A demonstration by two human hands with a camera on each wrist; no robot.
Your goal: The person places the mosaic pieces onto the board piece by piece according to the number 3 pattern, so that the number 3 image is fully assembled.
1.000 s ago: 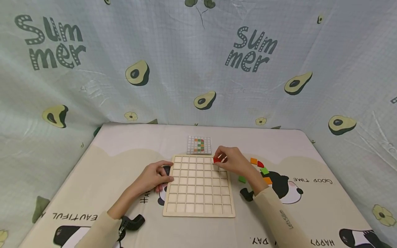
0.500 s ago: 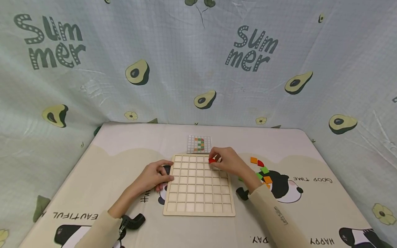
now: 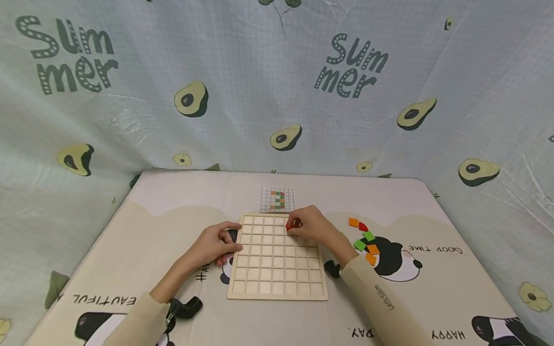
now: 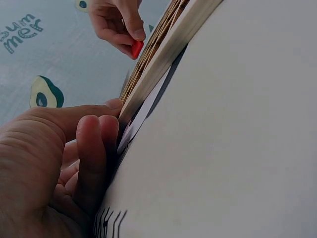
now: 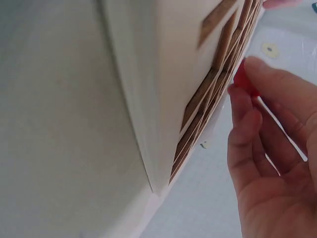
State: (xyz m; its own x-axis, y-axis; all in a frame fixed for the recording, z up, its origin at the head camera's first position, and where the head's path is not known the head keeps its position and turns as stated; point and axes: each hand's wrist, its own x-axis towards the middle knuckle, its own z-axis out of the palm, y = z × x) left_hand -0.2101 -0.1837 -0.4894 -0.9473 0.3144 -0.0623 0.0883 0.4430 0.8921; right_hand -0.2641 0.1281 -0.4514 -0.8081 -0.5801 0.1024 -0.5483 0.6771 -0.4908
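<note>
My right hand (image 3: 312, 223) pinches a red piece (image 5: 241, 78) at one o'clock on the wooden grid (image 3: 266, 276), loose left hand (image 3: 211, 246) touching ten

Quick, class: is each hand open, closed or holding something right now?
Left hand: open, touching the left edge of the pale wooden grid board.
Right hand: closed, pinching a small red piece.

The person's left grip (image 4: 42, 153) touches the edge of a wooden board (image 4: 165, 62), which slants upward to the right. Beyond, the right grip (image 4: 117, 22) pinches a small red piece (image 4: 137, 48). An avocado print (image 4: 47, 93) and "summer" lettering (image 4: 22, 32) mark the bluish cloth (image 4: 74, 64); a pale table (image 4: 237, 124) spreads rightward.
</note>
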